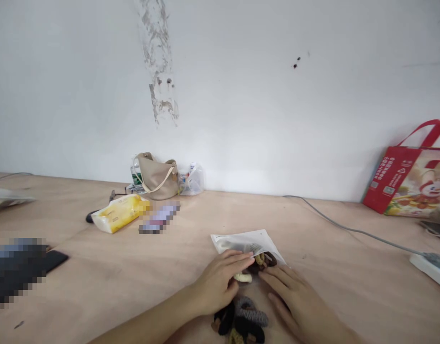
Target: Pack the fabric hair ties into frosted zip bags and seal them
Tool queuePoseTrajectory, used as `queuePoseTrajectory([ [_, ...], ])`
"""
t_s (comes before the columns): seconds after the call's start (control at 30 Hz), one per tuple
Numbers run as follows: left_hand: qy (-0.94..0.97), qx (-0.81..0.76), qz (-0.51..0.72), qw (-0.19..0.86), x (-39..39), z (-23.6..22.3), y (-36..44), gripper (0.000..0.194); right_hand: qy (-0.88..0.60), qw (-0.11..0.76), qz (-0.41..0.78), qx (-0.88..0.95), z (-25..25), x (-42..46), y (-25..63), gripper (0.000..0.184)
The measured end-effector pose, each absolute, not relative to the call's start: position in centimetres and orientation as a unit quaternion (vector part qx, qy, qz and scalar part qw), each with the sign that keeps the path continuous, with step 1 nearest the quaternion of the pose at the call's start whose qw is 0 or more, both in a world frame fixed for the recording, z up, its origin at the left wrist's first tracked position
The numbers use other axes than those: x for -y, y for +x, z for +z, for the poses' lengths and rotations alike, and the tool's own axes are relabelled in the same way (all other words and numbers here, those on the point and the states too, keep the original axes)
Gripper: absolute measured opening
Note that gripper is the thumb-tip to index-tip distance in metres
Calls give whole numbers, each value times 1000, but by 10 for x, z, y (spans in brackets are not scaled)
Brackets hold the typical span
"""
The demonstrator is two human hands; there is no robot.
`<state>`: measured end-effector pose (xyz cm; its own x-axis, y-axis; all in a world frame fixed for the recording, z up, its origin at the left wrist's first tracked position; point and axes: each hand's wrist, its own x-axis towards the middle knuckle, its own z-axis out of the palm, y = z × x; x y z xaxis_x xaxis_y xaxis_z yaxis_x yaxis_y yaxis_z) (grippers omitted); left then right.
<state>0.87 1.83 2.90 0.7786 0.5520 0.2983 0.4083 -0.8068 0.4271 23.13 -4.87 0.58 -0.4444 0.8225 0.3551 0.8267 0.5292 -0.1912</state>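
Observation:
A white, partly see-through plastic bag (266, 241) lies on the table with its mouth toward me. My left hand (220, 277) is at the left of the mouth, fingers closed over the bag's edge and thumb bent below. In the mouth sit brown and mustard hair ties (270, 259), with a cream hair tie (243, 277) by my left fingers. My right hand (291, 291) rests at the right of the opening, its fingers stretched out and touching the brown hair ties. Between my wrists lies a pile of grey, black and mustard hair ties (251, 315).
A yellow tissue pack (121, 213) and a phone (158, 217) lie at the left, before a beige handbag (157, 177). A red shopping bag (402, 177) stands at the right. A grey cable (343, 224) runs to a white power strip (429, 270).

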Motion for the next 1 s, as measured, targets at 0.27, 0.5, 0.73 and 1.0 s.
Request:
queuePoseTrajectory([
  [0.27, 927, -267, 204, 166, -17, 30, 8, 69, -456, 207, 35, 865, 12, 49, 232, 32],
  [0.5, 927, -268, 203, 167, -16, 32, 8, 65, -453, 215, 50, 864, 12, 49, 232, 32],
  [0.73, 931, -270, 190, 156, -16, 33, 8, 61, -459, 203, 46, 864, 12, 49, 232, 31],
  [1.0, 933, -269, 184, 153, -17, 35, 9, 59, -461, 205, 37, 863, 16, 49, 231, 27],
])
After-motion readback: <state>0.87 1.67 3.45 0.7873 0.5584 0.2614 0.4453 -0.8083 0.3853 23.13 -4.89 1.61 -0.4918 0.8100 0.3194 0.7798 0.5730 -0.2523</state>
